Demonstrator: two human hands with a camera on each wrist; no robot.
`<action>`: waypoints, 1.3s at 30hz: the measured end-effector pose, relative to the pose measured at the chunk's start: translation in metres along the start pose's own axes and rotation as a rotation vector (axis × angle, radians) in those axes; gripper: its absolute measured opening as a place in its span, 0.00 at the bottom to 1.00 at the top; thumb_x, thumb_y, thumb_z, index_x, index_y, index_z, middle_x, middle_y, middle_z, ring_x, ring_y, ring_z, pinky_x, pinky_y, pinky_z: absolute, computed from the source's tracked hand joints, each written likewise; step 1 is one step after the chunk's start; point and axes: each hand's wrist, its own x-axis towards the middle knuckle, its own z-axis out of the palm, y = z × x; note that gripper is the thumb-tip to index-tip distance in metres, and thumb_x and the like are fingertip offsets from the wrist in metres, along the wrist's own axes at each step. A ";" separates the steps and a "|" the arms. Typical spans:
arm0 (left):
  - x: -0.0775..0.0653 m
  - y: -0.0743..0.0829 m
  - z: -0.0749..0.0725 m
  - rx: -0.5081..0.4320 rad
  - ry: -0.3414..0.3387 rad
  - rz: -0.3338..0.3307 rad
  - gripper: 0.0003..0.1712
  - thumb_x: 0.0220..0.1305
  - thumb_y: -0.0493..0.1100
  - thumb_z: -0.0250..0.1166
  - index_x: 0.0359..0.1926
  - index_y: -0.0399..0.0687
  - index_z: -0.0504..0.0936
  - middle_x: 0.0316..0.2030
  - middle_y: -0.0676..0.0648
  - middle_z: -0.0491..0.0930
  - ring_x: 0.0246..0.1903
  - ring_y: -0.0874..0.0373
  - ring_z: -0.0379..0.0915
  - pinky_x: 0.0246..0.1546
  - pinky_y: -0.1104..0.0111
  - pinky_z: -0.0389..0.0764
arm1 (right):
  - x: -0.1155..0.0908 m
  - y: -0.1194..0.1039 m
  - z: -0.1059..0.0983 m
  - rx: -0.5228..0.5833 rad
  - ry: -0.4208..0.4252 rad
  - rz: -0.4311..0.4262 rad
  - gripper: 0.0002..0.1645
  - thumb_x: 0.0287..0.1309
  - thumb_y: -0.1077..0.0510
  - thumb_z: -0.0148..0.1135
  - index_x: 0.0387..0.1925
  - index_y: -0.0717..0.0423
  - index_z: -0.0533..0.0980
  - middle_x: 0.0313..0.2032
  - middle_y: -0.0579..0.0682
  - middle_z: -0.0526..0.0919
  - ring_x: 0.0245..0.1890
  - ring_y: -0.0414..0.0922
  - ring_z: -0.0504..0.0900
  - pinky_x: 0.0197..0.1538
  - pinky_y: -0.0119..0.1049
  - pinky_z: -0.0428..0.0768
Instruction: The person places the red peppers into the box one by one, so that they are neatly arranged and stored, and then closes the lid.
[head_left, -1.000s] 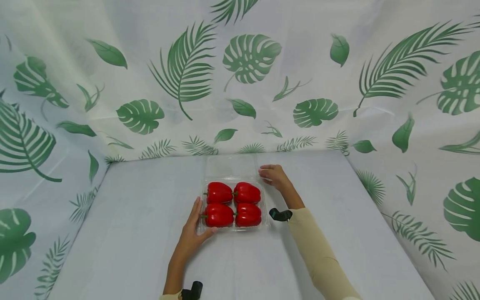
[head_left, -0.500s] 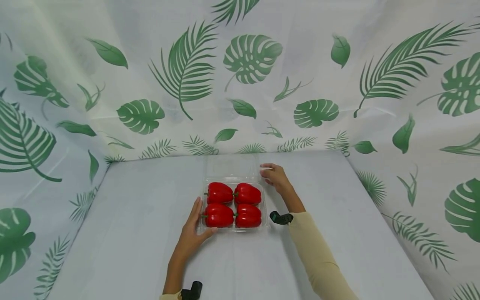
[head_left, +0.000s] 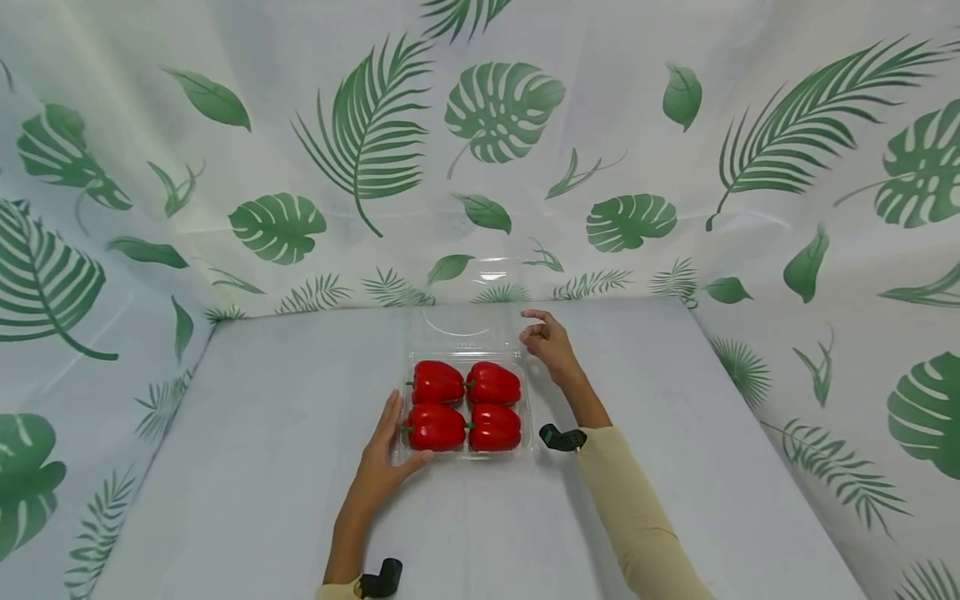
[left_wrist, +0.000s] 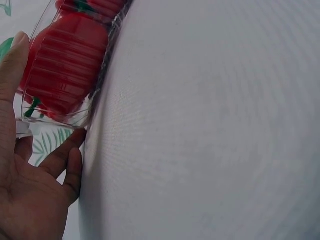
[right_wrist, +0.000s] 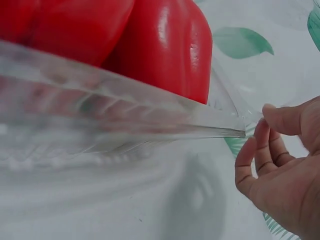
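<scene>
A clear plastic clamshell box [head_left: 527, 417] holds several red bell peppers [head_left: 437, 427] with green stems, laid in two rows. Its hinged lid [head_left: 461, 329] stands raised at the back. My left hand [head_left: 381, 467] rests at the box's near left corner, fingers straight along the left side and thumb on the front edge. The left wrist view has that thumb and the fingers [left_wrist: 62, 157] beside the box wall. At the lid's right edge, my right hand [head_left: 553, 344] pinches the plastic between thumb and fingertips; its curled fingers [right_wrist: 245, 165] show in the right wrist view.
The box sits on a white-covered table [head_left: 262, 467]. Behind the table hangs a white curtain [head_left: 555, 83] printed with green leaves, which also runs down both sides. Dark wrist cameras [head_left: 562, 437] sit on both wrists.
The lid has tilted up from lying back on the table, its far part now in front of the curtain. My right hand has risen slightly with it. The left hand stays put.
</scene>
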 end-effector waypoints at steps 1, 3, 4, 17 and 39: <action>0.000 0.000 0.000 0.000 0.004 0.002 0.58 0.51 0.58 0.74 0.77 0.58 0.50 0.77 0.55 0.47 0.76 0.49 0.46 0.66 0.54 0.63 | -0.001 0.000 0.000 0.002 0.001 -0.014 0.26 0.62 0.69 0.56 0.62 0.57 0.68 0.34 0.49 0.75 0.35 0.51 0.76 0.40 0.38 0.78; 0.000 0.001 -0.001 0.003 0.005 0.004 0.58 0.51 0.58 0.74 0.77 0.58 0.50 0.77 0.55 0.46 0.76 0.49 0.46 0.66 0.54 0.63 | -0.002 0.000 0.000 0.019 0.006 -0.039 0.25 0.62 0.69 0.57 0.60 0.58 0.68 0.36 0.52 0.75 0.34 0.49 0.76 0.38 0.35 0.78; 0.000 0.001 -0.001 0.004 0.004 0.005 0.58 0.51 0.58 0.74 0.77 0.58 0.50 0.77 0.55 0.46 0.76 0.49 0.46 0.66 0.54 0.63 | -0.002 0.000 0.000 0.022 0.007 -0.051 0.24 0.62 0.69 0.58 0.59 0.59 0.68 0.36 0.54 0.75 0.33 0.46 0.76 0.38 0.33 0.78; 0.000 0.002 -0.001 0.005 -0.005 -0.001 0.58 0.51 0.58 0.74 0.77 0.54 0.51 0.78 0.54 0.46 0.76 0.49 0.45 0.67 0.55 0.62 | -0.031 -0.020 -0.009 0.076 -0.060 -0.142 0.16 0.60 0.71 0.60 0.48 0.74 0.68 0.38 0.52 0.75 0.37 0.40 0.78 0.45 0.31 0.83; -0.005 0.006 -0.002 -0.070 -0.009 -0.055 0.62 0.51 0.53 0.75 0.78 0.59 0.44 0.76 0.43 0.54 0.67 0.37 0.65 0.62 0.43 0.70 | -0.058 0.016 -0.023 -0.007 -0.082 -0.096 0.09 0.67 0.66 0.51 0.39 0.63 0.78 0.37 0.46 0.81 0.39 0.40 0.78 0.46 0.33 0.81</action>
